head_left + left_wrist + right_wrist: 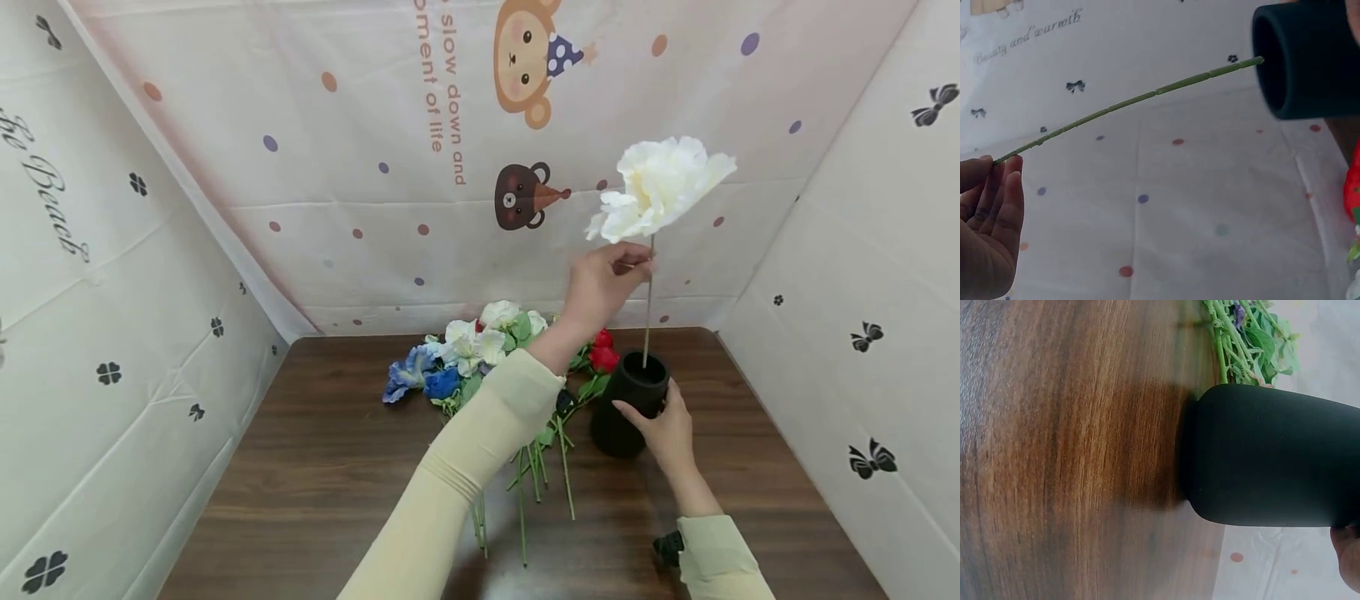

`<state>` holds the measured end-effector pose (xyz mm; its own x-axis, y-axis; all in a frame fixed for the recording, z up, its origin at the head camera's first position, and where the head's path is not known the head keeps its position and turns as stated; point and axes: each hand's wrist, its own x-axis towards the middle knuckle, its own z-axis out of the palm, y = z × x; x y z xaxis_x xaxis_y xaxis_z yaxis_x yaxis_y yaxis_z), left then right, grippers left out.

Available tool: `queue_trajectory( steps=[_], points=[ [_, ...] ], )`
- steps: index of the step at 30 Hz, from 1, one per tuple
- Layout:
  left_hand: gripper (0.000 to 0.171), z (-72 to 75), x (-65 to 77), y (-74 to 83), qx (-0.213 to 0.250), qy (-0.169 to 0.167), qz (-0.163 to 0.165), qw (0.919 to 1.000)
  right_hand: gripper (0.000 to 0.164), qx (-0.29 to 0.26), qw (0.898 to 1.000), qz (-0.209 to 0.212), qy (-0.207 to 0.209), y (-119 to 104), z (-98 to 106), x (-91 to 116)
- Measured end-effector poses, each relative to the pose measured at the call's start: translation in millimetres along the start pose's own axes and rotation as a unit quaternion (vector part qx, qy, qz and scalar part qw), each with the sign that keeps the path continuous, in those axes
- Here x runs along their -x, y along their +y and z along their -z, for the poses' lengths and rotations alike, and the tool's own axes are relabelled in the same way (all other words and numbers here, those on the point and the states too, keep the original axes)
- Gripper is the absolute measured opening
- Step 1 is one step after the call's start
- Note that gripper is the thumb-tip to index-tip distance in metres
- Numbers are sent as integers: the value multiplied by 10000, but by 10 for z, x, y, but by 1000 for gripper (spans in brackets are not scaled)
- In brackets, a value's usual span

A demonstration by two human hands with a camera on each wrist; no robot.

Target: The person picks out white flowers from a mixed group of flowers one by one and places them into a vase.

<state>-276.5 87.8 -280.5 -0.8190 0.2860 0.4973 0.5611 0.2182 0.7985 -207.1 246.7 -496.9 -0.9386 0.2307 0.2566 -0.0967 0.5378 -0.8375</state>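
My left hand [606, 282] pinches the thin green stem [1129, 103] of a white artificial flower [663, 187] just below its bloom. The stem hangs down to a black vase [626, 417], its lower tip at the vase's mouth. In the left wrist view, thumb and fingertips of the left hand [991, 219] meet on the stem. My right hand [670, 429] grips the vase near its upper part from the right. The right wrist view shows the vase [1272, 456] with its base at the tabletop; only a bit of the right hand [1349, 556] shows there.
A pile of artificial flowers [465, 350], white, blue and red, lies left of the vase on the wooden table [322, 483], stems pointing toward me. A small dark object [667, 550] is by the right sleeve. Printed cloth walls [337, 167] enclose the back and sides.
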Motion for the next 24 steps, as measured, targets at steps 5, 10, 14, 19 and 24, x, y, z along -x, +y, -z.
queue_trajectory(
  steps=[5, 10, 14, 19, 24],
  points=[
    [18, -150, 125, -146, -357, -339, -1, 9988, 80, -64, 10000, 10, -3, -20, -18, 5],
    [19, -300, 279, -290, -491, -806, 14, 9955, 83, -42, 9999, -133, 36, -16, -15, 26],
    [20, -402, 392, -404, -721, -874, -166, 9934, 86, -32, 9997, -224, -3, -6, -6, 44],
    [21, -473, 518, -518, -1079, -826, -166, 9906, 89, -3, 9995, -299, -74, 9, -6, 48],
    [22, -504, 595, -563, -928, -961, 166, 9909, 86, 22, 9997, -238, -52, 2, -11, 38]
  ],
)
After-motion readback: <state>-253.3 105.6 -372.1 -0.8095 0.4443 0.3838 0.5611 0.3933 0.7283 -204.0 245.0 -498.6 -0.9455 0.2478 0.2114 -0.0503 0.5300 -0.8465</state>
